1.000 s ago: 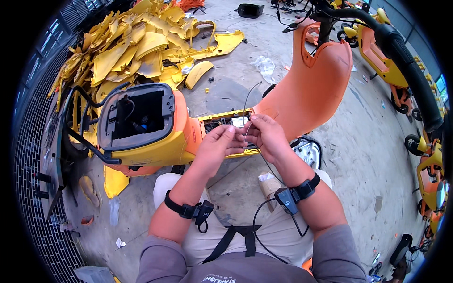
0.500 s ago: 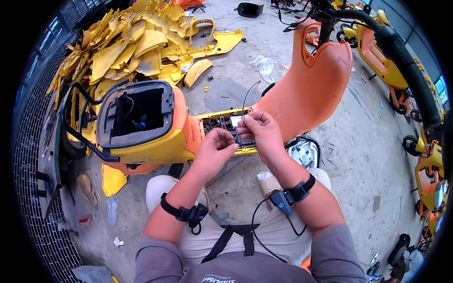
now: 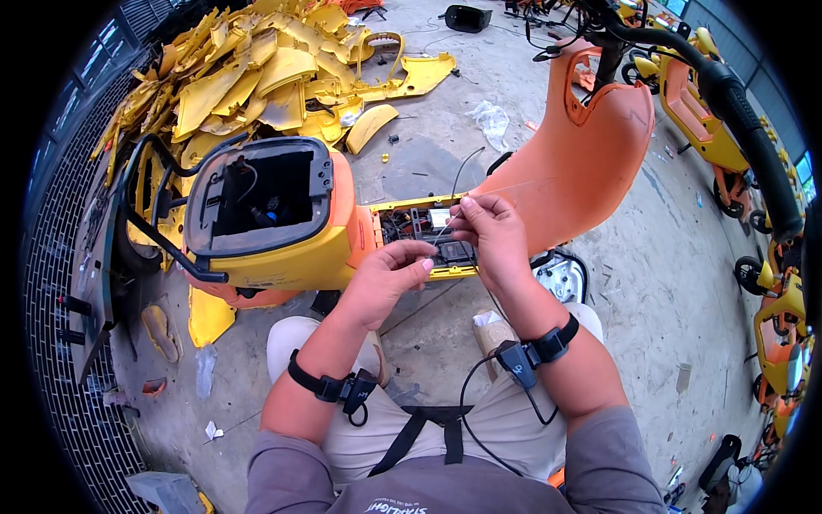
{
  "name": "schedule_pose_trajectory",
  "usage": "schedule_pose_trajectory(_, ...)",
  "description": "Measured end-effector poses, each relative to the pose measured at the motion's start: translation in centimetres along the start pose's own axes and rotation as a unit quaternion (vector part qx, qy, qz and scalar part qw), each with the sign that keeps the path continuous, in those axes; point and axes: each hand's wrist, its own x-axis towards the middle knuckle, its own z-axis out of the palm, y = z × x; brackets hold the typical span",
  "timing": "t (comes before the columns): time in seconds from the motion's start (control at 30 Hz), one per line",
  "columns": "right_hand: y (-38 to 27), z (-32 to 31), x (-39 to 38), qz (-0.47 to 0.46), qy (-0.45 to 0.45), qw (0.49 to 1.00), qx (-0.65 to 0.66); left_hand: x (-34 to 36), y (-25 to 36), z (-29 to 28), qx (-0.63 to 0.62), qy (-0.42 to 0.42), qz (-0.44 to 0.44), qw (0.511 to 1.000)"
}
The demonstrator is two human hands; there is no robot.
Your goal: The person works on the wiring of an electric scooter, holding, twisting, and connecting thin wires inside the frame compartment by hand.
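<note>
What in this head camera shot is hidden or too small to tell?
- What the right hand pinches: a thin wire or tie, too fine to identify.
- Parts in the open floorboard compartment: partly covered by both hands, too small.
- Left hand fingertips: curled under.
- Seat bucket contents: in shadow.

Past my hands (image 3: 445,253), the orange front shield (image 3: 582,163) rises on the right. The open seat tub (image 3: 265,193) blocks the left. Bare concrete (image 3: 428,154) stays open between them.

Place: an open-air scooter dismantling yard.
Floor: stained concrete floor (image 3: 668,257), littered with scraps.
Evidence: heap of yellow body panels (image 3: 257,77), half-stripped orange scooter (image 3: 342,214), more scooters (image 3: 711,128) parked alongside.
</note>
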Motion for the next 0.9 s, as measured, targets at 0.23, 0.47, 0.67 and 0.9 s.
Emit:
schedule_pose_trajectory(0.23, -0.4, -2.4, 2.4, 0.001, 0.048, 0.999, 0.014, -0.1, -0.7, -0.5, -0.037, -0.037, -0.036, 0.998)
schedule_pose_trajectory(0.47, -1.1, -3.6, 3.3, -0.009, 0.084, 0.995, 0.049, -0.9, -0.3, -0.9, -0.008, -0.065, -0.049, 0.997)
schedule_pose_trajectory(0.67, -1.6, -5.7, 5.1, -0.020, 0.139, 0.988, 0.062, -1.9, 0.5, -1.2, 0.021, -0.122, -0.055, 0.991)
schedule_pose_trajectory(0.9, -2.0, -8.0, 6.3, -0.048, 0.195, 0.977, 0.077, -2.8, 1.2, -2.6, 0.025, -0.198, -0.066, 0.978)
